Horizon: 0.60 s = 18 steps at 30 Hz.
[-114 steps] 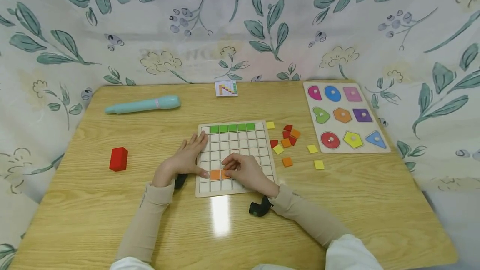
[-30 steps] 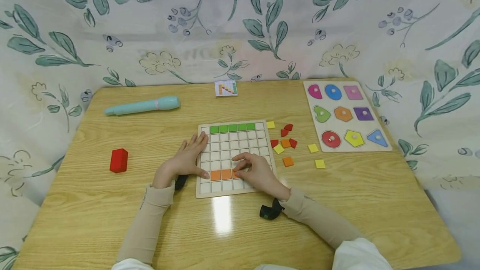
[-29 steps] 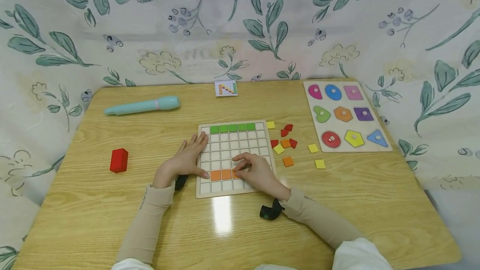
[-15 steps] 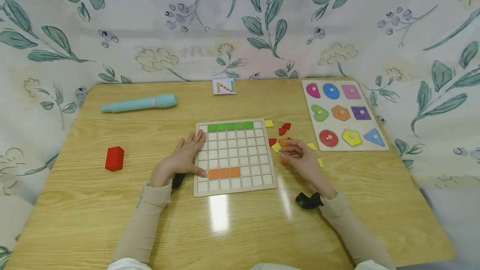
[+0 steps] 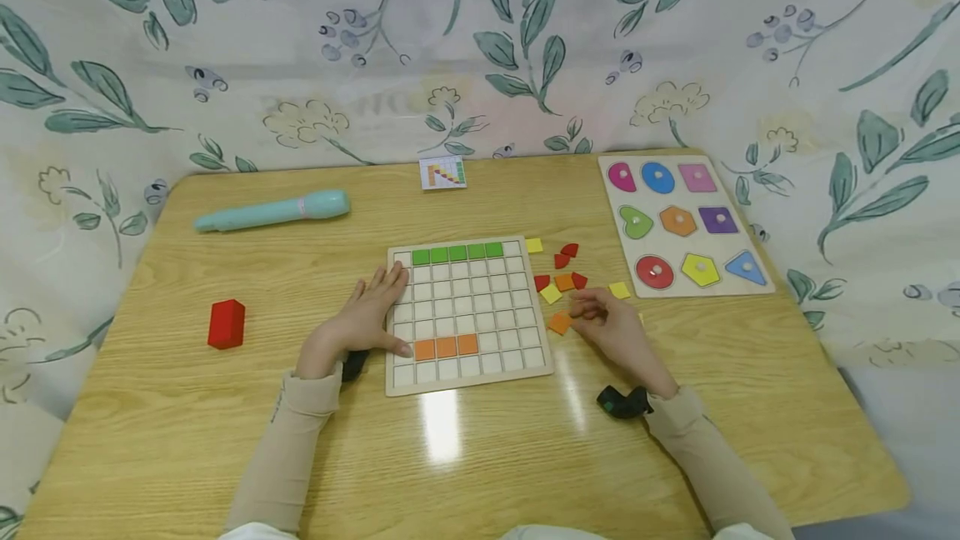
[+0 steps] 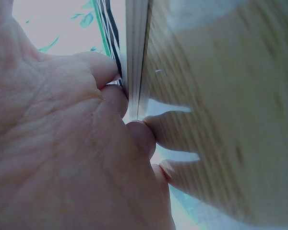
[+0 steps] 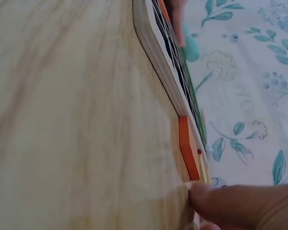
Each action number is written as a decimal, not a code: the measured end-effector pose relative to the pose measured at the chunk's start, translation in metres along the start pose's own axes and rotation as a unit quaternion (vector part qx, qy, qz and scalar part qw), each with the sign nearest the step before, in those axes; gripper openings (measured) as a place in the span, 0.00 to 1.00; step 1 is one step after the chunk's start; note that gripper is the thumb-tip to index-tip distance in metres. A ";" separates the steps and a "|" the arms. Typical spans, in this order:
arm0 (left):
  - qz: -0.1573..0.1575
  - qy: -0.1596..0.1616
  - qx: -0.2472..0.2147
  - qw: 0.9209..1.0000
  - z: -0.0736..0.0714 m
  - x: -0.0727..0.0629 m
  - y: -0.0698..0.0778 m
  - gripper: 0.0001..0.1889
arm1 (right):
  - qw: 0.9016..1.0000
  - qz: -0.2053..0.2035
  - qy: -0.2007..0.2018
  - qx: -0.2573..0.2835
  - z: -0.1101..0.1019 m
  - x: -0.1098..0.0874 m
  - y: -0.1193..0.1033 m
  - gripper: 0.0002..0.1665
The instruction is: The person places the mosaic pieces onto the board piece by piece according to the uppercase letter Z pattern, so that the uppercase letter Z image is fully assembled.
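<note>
In the head view a white grid board (image 5: 474, 307) lies on the table, with several green tiles (image 5: 458, 253) along its far row and three orange tiles (image 5: 446, 347) in a nearer row. My left hand (image 5: 358, 319) rests spread over the board's left edge; the left wrist view has its fingers (image 6: 141, 139) against that edge. Right of the board, my right hand (image 5: 618, 338) has its bent fingertips at the corner of a loose orange tile (image 5: 558, 323). The right wrist view shows the thumb (image 7: 221, 201) at the end of this tile, which lies flat; no pinch is visible.
Red quarter-round pieces (image 5: 570, 250), another orange tile (image 5: 564, 282) and yellow tiles (image 5: 551, 294) lie right of the board. A shape puzzle (image 5: 651, 207) is at back right. A pattern card (image 5: 442, 173), a turquoise microphone-shaped object (image 5: 273, 213) and a red block (image 5: 227, 324) lie farther off.
The right hand has let go of the third orange tile on the board and moved right to a loose one, which now sits turned. The left hand stays on the board.
</note>
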<state>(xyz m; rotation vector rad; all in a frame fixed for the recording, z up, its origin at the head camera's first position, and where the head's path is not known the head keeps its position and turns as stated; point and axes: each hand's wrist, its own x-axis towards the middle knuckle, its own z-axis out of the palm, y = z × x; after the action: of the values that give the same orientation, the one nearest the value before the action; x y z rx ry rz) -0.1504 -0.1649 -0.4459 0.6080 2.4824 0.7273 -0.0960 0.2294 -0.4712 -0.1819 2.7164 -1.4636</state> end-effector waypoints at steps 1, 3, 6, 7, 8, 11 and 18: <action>0.001 0.000 0.000 1.000 0.000 0.000 0.000 0.67 | 1.000 -0.003 -0.003 -0.006 0.001 0.000 -0.001 0.25; 0.002 0.001 0.005 1.000 0.001 0.000 -0.001 0.66 | 1.000 -0.012 -0.018 -0.017 0.001 0.001 -0.002 0.27; 0.002 0.001 0.007 1.000 0.001 0.000 -0.001 0.66 | 0.998 -0.028 -0.045 -0.022 0.002 0.003 -0.005 0.31; 0.003 0.002 0.006 1.000 0.001 0.000 -0.001 0.66 | 0.998 -0.034 -0.053 -0.024 0.002 0.003 -0.006 0.32; 0.003 0.002 0.006 1.000 0.002 0.000 0.000 0.66 | 0.997 -0.037 -0.058 -0.027 0.003 0.003 -0.007 0.33; 0.003 0.001 0.005 1.000 0.001 0.000 0.000 0.66 | 0.997 -0.039 -0.061 -0.026 0.004 0.003 -0.008 0.35; 0.001 0.002 -0.004 1.000 0.000 -0.002 0.003 0.66 | 0.998 -0.047 -0.043 -0.004 0.011 0.006 -0.010 0.28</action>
<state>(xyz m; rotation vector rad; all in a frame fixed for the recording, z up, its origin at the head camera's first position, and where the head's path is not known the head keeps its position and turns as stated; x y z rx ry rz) -0.1483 -0.1631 -0.4433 0.6076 2.4828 0.7394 -0.1002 0.2142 -0.4686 -0.3682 2.6799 -1.4311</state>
